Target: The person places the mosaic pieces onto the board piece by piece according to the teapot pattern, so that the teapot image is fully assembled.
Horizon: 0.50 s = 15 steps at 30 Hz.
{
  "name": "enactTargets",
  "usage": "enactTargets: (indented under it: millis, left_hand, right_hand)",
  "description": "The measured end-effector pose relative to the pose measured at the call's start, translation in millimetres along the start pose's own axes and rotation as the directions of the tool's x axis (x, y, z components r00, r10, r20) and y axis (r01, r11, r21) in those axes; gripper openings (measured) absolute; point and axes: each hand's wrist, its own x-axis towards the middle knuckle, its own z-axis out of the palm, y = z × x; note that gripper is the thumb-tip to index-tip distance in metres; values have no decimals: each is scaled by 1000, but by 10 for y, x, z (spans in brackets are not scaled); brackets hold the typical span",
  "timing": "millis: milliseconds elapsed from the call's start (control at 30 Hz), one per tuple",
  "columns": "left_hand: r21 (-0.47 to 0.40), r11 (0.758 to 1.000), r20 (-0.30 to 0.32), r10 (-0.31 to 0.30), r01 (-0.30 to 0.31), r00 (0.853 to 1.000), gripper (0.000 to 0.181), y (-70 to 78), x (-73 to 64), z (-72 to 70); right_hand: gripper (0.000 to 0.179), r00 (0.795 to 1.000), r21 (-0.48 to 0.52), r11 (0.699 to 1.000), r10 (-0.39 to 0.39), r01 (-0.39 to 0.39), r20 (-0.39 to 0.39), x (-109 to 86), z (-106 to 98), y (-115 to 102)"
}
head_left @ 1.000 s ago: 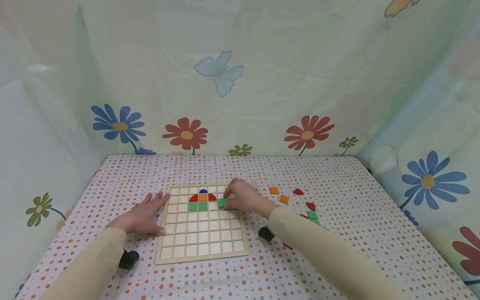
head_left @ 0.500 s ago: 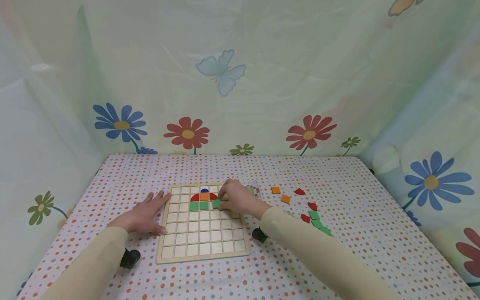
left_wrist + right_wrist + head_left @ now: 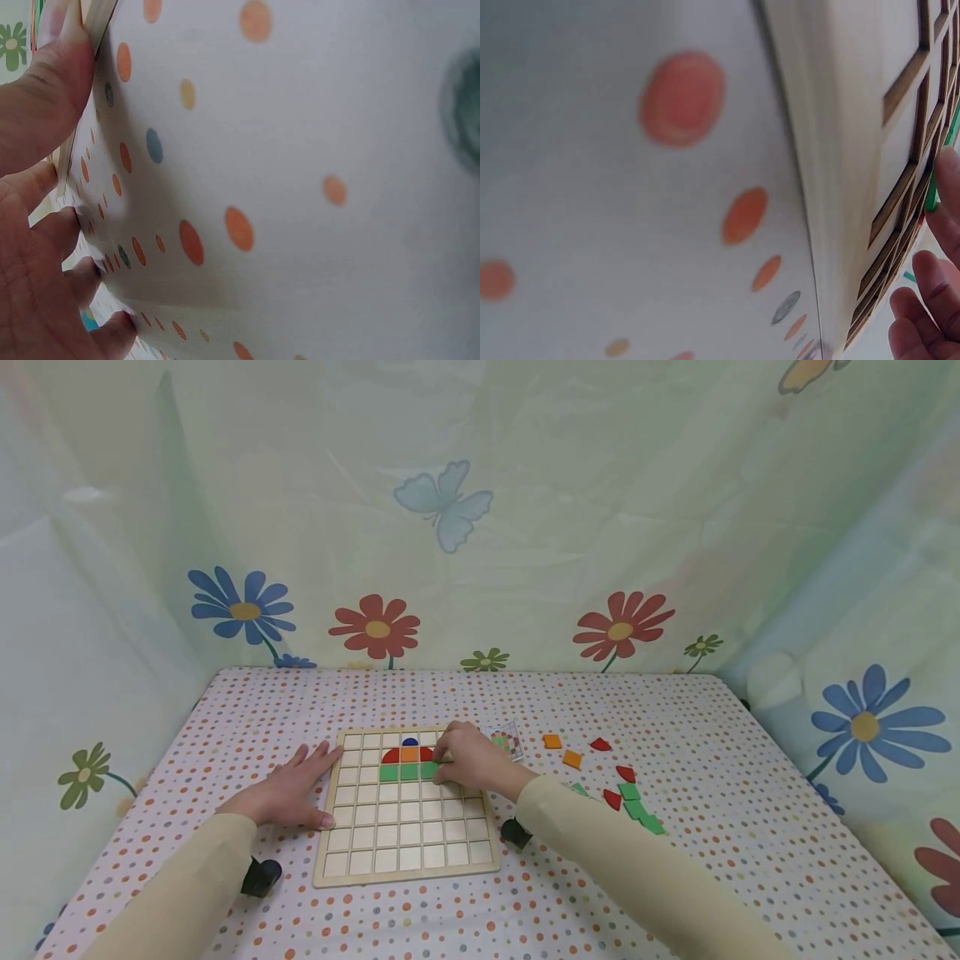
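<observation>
A wooden grid board (image 3: 386, 835) lies on the dotted tablecloth. Spread fingers of my left hand (image 3: 288, 789) rest along its left edge, the thumb touching the frame lower down. At the upper middle of the grid, my right hand (image 3: 476, 762) holds a green square tile (image 3: 427, 770) by its right side, thumb and forefinger partly covering it. That tile lies in line with two other green squares (image 3: 389, 772). Above them sit an orange square (image 3: 409, 754) between red quarter-round tiles (image 3: 391, 756), and a blue rounded tile (image 3: 410, 742) at the top.
A printed pattern card (image 3: 510, 739) is partly hidden behind the right hand. Loose orange squares (image 3: 572, 759), red quarter-rounds (image 3: 612, 798) and green tiles (image 3: 634, 810) lie right of the board. A flowered curtain (image 3: 315, 510) closes off the table's back and sides.
My right hand has moved left with the green tile, which was tilted and now lies level beside the other green squares. More of the pattern card shows. The left hand stays put.
</observation>
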Motion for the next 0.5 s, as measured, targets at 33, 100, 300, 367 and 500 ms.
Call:
enactTargets:
  millis: [33, 100, 300, 367, 500]
  left_hand:
    - [0, 1000, 0, 0, 0, 1000, 107, 1, 0, 0]
    - [2, 1000, -1, -1, 1, 1000, 107, 3, -1, -1]
    - [3, 1000, 0, -5, 5, 1000, 107, 9, -3, -5]
    - [1, 1000, -1, -9, 9, 1000, 107, 10, -1, -5]
    - [-2, 1000, -3, -13, 13, 1000, 108, 12, 1, -2]
  right_hand:
    - [16, 1000, 4, 1000, -2, 2, 1, 0, -1, 2]
    - [16, 1000, 9, 1000, -7, 7, 1, -2, -6, 5]
    - [11, 1000, 45, 999, -24, 24, -9, -28, -17, 24]
    - [10, 1000, 56, 998, -26, 26, -11, -33, -14, 32]
    - [9, 1000, 59, 998, -29, 30, -10, -31, -8, 43]
